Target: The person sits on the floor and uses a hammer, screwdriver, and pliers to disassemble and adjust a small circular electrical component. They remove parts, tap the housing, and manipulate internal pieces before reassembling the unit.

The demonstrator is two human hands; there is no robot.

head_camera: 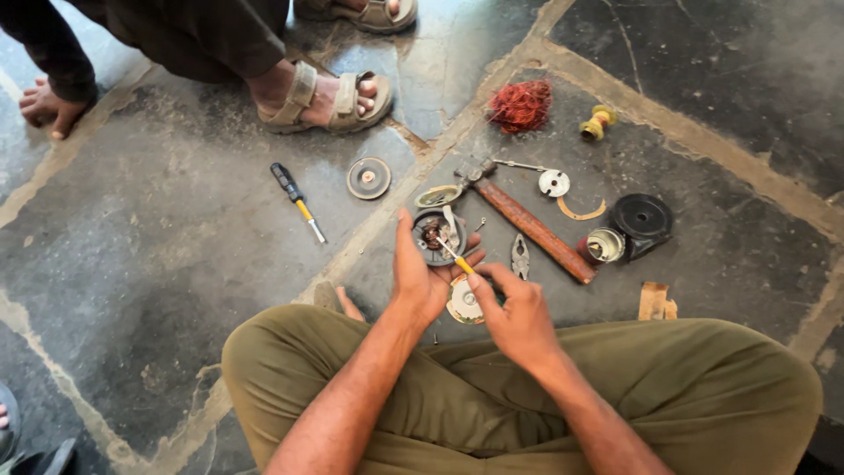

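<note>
Stone floor (pixel 176 264) fills my view, and I sweep it from left to right. Far left, another person's sandalled foot (pixel 327 98) rests on the slabs, and just below it lies a black-handled screwdriver (pixel 296 200) with a small round disc (pixel 368 178) beside it. At centre my left hand (pixel 420 273) cups a small round motor housing (pixel 437 236), fingers curled under it and thumb up along its left edge. My right hand (pixel 519 317) pinches a thin yellow-handled tool (pixel 456 258) between thumb and fingertips, its tip resting in the housing's open face. Just beyond lie a rusty hammer (pixel 532 227) and small pliers (pixel 520 257). Further right I see a red wire tangle (pixel 521 105), a yellow spool (pixel 598 122), a metal cap (pixel 605 245) and a black round cover (pixel 643 218).
</note>
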